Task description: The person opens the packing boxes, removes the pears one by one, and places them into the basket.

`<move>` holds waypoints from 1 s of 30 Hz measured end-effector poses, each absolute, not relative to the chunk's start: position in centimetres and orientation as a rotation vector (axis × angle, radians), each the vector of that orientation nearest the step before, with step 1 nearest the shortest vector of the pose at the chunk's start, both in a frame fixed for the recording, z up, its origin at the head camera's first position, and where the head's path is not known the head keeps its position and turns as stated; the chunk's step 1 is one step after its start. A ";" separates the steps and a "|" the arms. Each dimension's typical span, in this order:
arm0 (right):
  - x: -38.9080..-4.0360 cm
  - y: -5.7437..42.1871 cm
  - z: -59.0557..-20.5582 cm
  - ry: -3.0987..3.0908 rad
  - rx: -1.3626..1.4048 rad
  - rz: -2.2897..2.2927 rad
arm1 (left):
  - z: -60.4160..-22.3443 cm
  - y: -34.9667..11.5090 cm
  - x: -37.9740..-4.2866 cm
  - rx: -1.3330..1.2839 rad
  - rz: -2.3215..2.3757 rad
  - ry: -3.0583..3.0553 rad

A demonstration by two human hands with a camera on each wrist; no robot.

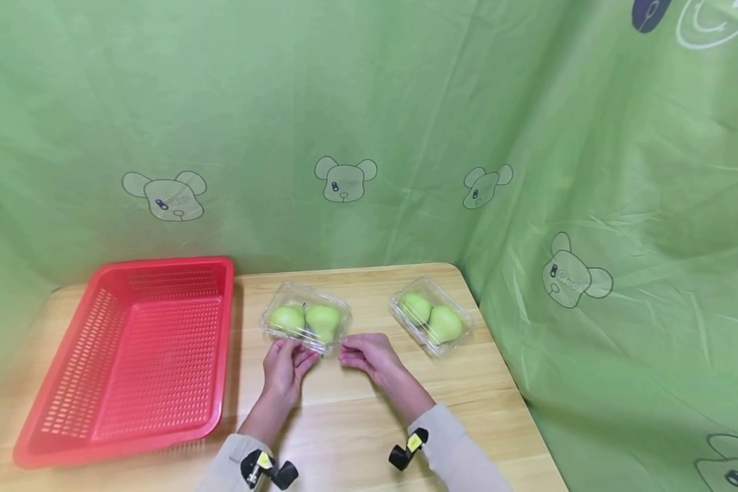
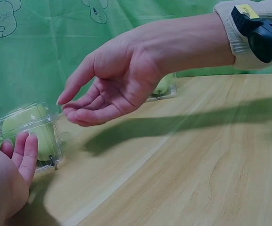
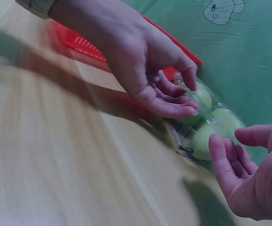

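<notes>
A clear plastic clamshell box (image 1: 294, 294) holding green pears (image 1: 322, 320) lies on the table in front of both hands. My left hand (image 1: 283, 369) is at its near edge, and in the right wrist view the thumb of that left hand (image 3: 148, 70) is above the lid rim with fingers below, pinching it. Close by the box's near right corner is my right hand (image 1: 372, 357). The right wrist view has this right hand (image 3: 253, 174) with thumb and fingers apart, its bent fingertips overlapping the box's edge.
To the left stands a large red plastic basket (image 1: 160, 369) with perforated walls. A second clear box (image 1: 432, 290) with green pears lies at the right, near the edge of the wooden table (image 1: 344, 437). Green curtain (image 1: 252, 123) hangs behind and at the sides.
</notes>
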State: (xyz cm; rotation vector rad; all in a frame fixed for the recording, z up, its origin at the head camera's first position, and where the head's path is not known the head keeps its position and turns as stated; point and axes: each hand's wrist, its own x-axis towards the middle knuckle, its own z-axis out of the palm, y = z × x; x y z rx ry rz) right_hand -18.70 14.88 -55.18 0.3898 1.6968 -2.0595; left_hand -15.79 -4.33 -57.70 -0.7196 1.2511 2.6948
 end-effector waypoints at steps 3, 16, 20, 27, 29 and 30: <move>-19.1 15.1 -55.0 1.696 0.390 -2.079 | -57.8 -4.4 -15.9 -0.732 2.686 1.280; -20.0 15.2 -54.6 1.719 0.482 -2.142 | -57.7 -4.4 -15.8 -0.721 2.690 1.317; -20.2 15.1 -54.5 1.722 0.498 -2.142 | -57.6 -4.5 -15.8 -0.719 2.684 1.325; -20.4 15.1 -54.7 1.718 0.499 -2.141 | -57.5 -4.6 -15.8 -0.715 2.666 1.361; -20.4 15.1 -54.7 1.721 0.497 -2.137 | -57.4 -4.6 -15.9 -0.717 2.667 1.362; -20.4 15.0 -54.7 1.723 0.495 -2.134 | -57.5 -4.6 -15.9 -0.721 2.666 1.363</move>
